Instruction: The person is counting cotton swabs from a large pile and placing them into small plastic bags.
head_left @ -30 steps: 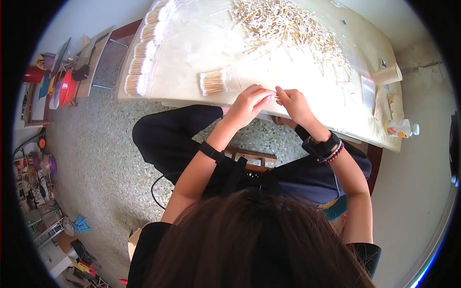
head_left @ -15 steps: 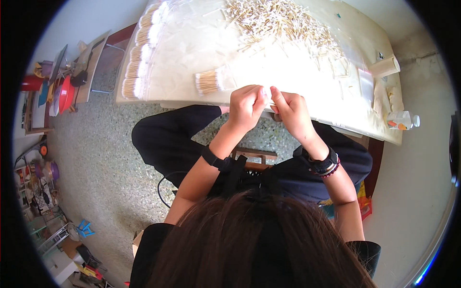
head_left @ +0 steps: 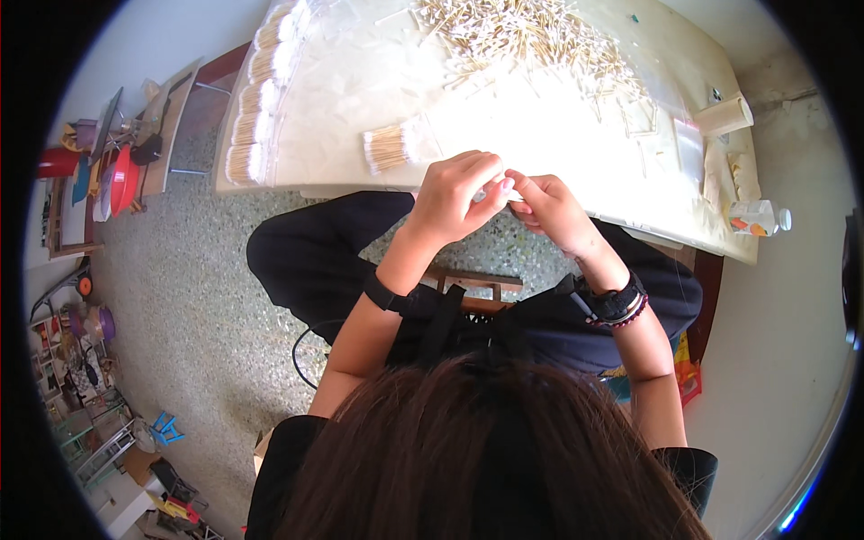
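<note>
Over the table's near edge my left hand point(head_left: 457, 196) and my right hand point(head_left: 551, 209) meet at their fingertips. A small white thing point(head_left: 515, 195) shows between them, mostly covered by the fingers; its kind does not show. My left fingers curl inward, with the thumb pressed toward it. The right fingers are bent in a pinch around its other side. Left of my hands, a bundle of cotton swabs point(head_left: 387, 148) lies on the table, partly in a clear plastic bag. Farther back is a large loose heap of cotton swabs point(head_left: 540, 40).
Bagged cotton swabs point(head_left: 255, 112) line the left side of the pale table point(head_left: 342, 99). At its right end are a cardboard-coloured roll point(head_left: 724, 117) and a clear bottle point(head_left: 760, 219). A wooden stool point(head_left: 472, 283) stands between my knees.
My left hand has turned, and its thumb now reaches across to the right fingers. The right hand has tilted, its fingers curling in. More of the white thing shows between them.
</note>
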Tool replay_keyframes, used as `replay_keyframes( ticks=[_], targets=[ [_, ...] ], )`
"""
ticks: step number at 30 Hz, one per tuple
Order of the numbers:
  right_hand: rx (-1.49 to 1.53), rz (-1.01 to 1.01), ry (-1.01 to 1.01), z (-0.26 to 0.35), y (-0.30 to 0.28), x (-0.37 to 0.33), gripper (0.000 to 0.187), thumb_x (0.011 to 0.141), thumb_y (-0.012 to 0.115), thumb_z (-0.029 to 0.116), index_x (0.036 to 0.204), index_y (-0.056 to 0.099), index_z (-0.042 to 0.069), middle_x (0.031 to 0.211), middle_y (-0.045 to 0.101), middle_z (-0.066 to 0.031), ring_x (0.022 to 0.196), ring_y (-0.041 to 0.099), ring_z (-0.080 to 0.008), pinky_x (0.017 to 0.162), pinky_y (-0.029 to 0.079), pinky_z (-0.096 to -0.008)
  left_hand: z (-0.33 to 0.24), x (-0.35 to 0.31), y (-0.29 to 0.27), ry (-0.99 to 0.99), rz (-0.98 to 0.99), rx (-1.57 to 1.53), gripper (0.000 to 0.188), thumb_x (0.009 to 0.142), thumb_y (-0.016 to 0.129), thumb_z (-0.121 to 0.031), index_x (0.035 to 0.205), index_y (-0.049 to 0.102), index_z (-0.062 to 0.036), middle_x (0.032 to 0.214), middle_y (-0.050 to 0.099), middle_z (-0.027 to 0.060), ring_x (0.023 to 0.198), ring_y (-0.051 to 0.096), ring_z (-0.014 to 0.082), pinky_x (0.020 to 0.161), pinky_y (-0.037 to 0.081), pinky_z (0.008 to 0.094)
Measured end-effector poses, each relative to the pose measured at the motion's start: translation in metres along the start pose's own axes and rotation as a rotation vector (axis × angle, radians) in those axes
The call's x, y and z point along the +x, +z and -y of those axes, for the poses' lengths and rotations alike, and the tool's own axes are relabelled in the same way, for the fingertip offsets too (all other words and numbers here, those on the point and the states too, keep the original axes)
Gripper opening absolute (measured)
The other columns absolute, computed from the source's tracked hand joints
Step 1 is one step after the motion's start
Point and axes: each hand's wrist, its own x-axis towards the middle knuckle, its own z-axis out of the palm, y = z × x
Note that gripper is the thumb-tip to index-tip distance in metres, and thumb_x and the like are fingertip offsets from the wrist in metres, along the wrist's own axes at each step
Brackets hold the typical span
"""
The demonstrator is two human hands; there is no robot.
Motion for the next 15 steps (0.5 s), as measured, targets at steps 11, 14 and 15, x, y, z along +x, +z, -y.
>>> replay_keyframes(
  ticks=[11,14,15],
  targets=[
    [-0.355,-0.221,-0.235,-0.005,0.009,0.003,0.052,0.094,0.047,0.036,0.057,0.052,0.0,0.045,0.043,-0.0045,0.043,0.04,-0.0123,0.045,0.035,-0.0289,0.002,-0.012,0.01,-0.079,-0.093,-0.034,0.019,0.085,0.054,-0.01,0.069,0.048,-0.0017,0.058,0.048,0.0094,0.053,0.049,0.027,0.049,0.039,0.0355],
    [-0.512,-0.367,-0.369,0.005,0.016,-0.005,0.048,0.094,0.048,0.032,0.061,0.055,-0.002,0.047,0.045,-0.0116,0.042,0.043,-0.0182,0.047,0.038,-0.0316,0.001,-0.014,0.01,-0.152,-0.07,-0.062,0.016,0.086,0.053,-0.009,0.073,0.049,-0.0014,0.06,0.048,0.0109,0.052,0.047,0.0261,0.049,0.038,0.034],
    [-0.512,-0.367,-0.369,0.006,0.016,-0.006,0.048,0.094,0.048,0.032,0.061,0.055,-0.002,0.047,0.045,-0.0116,0.042,0.043,-0.0182,0.047,0.038,-0.0316,-0.001,-0.015,0.01,-0.152,-0.07,-0.062,0.016,0.086,0.053,-0.009,0.073,0.049,-0.0014,0.06,0.048,0.0109,0.052,0.047,0.0261,0.049,0.038,0.034]
  ],
)
